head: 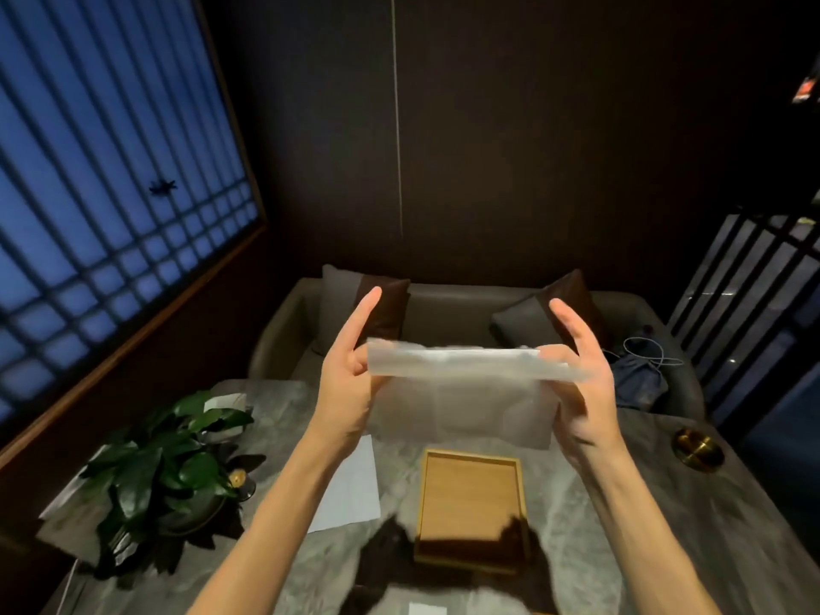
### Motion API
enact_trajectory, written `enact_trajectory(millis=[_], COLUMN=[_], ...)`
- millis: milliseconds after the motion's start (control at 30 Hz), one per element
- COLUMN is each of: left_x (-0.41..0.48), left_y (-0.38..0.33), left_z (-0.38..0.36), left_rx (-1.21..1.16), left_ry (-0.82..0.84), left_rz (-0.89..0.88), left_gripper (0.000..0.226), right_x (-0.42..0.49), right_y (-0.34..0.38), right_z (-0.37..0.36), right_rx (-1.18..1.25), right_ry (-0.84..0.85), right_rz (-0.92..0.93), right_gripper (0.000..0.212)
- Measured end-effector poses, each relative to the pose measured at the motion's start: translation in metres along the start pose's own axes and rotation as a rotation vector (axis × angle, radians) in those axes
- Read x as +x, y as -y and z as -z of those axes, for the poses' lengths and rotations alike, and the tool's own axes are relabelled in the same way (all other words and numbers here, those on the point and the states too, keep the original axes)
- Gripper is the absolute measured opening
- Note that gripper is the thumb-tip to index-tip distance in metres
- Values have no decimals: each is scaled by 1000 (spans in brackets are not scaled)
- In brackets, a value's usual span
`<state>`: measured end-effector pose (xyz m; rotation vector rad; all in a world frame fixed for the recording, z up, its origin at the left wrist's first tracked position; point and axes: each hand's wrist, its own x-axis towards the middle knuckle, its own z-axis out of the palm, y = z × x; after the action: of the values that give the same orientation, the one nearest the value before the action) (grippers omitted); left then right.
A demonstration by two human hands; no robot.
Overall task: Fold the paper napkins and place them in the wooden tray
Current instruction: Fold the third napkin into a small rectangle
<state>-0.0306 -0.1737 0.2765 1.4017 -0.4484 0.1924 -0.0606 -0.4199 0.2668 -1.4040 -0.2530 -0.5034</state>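
A white paper napkin (466, 392) hangs in the air above the table, blurred, with its upper edge bent over toward me. My left hand (350, 375) pinches its left edge and my right hand (581, 370) pinches its right edge; the outer fingers of both hands point up. Below the napkin, the wooden tray (470, 508) lies on the table and shows nothing inside. Another flat white napkin (350, 486) lies on the table left of the tray, partly hidden by my left forearm.
A potted green plant (164, 463) stands at the table's left side. A brass dish (699, 446) sits at the right edge. Beyond the marbled table (621, 503) is a sofa with cushions (381, 304). A small white slip (426, 609) lies at the near edge.
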Motion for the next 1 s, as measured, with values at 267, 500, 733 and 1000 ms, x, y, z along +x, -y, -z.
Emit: enact_trajectory(millis=[267, 500, 733, 1000], left_x=[19, 29, 29, 26], left_y=[-6, -1, 9, 24], left_z=[-7, -5, 1, 15], left_rx=[137, 205, 219, 397], left_ry=[-43, -166, -216, -251], left_rz=[-120, -39, 49, 71], left_gripper=[28, 29, 19, 32], right_x=[14, 21, 19, 24], right_y=[25, 22, 21, 38], right_z=[21, 40, 36, 12], right_rx=[-83, -158, -361, -416], right_ry=[11, 72, 116, 180], right_rz=[37, -22, 21, -6], right_gripper=[56, 59, 67, 23])
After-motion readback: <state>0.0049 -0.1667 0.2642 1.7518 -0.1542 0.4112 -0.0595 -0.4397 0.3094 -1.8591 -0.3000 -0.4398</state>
